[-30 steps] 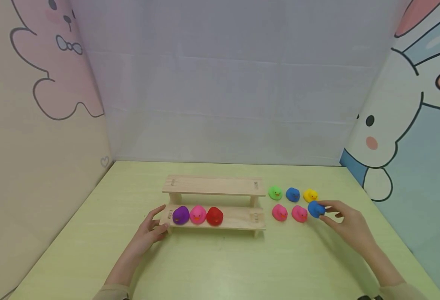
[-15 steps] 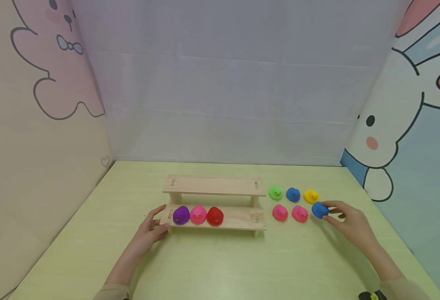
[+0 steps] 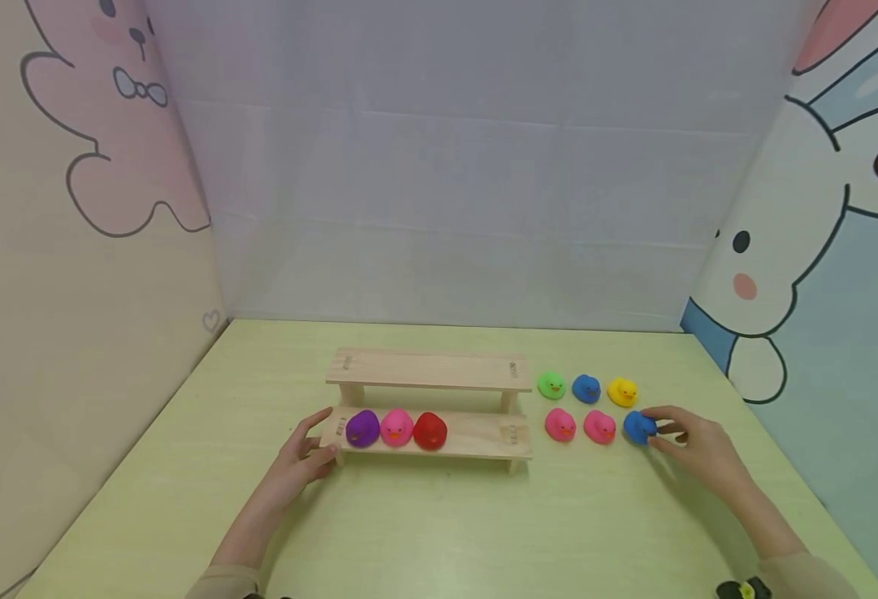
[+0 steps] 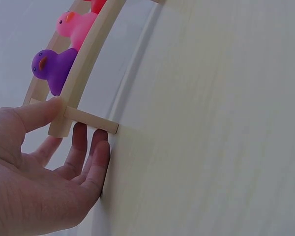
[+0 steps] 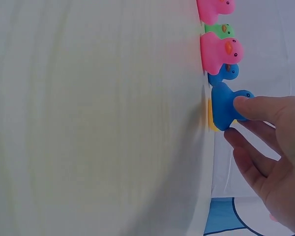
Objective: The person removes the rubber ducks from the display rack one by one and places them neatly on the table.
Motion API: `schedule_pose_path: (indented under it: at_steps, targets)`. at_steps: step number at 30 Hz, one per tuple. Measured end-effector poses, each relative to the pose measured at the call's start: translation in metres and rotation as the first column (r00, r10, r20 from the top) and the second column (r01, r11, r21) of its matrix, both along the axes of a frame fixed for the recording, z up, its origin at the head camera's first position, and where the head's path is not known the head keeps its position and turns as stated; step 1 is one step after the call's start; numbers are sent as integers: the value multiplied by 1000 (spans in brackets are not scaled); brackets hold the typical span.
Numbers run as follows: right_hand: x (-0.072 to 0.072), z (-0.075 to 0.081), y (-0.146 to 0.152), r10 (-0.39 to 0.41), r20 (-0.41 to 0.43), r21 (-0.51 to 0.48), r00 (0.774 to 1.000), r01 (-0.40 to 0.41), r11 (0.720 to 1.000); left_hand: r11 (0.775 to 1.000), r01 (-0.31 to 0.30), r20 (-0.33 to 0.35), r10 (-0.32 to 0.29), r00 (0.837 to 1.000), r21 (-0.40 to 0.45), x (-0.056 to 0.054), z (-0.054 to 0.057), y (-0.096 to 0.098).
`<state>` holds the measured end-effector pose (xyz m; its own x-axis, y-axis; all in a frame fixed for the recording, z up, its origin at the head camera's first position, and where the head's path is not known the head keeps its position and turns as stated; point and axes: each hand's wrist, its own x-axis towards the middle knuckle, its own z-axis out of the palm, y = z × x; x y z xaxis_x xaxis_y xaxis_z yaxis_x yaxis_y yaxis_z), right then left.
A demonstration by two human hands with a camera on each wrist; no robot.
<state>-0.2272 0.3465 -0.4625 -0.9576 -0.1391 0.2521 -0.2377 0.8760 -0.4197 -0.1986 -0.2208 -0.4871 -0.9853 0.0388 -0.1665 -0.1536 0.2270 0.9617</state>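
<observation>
My right hand (image 3: 696, 445) pinches a blue rubber duck (image 3: 638, 428) between thumb and fingers, at the right end of the front row of ducks. In the right wrist view the thumb lies on the side of the blue duck (image 5: 223, 105), whose base is close over the table. My left hand (image 3: 300, 470) grips the left end of a two-step wooden shelf (image 3: 476, 437), its thumb on the lower board and fingers against the leg, as the left wrist view shows. Along that lower board sit a purple duck (image 3: 362, 428), a pink duck (image 3: 397, 428) and a red duck (image 3: 430, 432).
Two pink ducks (image 3: 599, 427) stand left of the held duck. Behind them are a green duck (image 3: 552, 385), another blue duck (image 3: 586, 388) and a yellow duck (image 3: 622, 392). The upper board (image 3: 427, 368) rises behind the lower one. A white backdrop (image 3: 446, 208) bounds the table.
My right hand has moved the blue duck slightly right and down, away from the yellow duck, into line with the pink ones. The duck's beak has turned out of sight. My left hand stays put.
</observation>
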Motion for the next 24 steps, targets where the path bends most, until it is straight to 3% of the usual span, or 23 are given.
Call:
schedule_pose_path:
  at_steps: [9,24]
  targets:
    - [-3,-3,2,-7,91,-33,996,10,999,1000,4,-4,-4,1000,7,1,0,0]
    - [-5,-1,3,-4,119,-48,993,10,999,1000,3,-8,-3,1000,4,2,1,0]
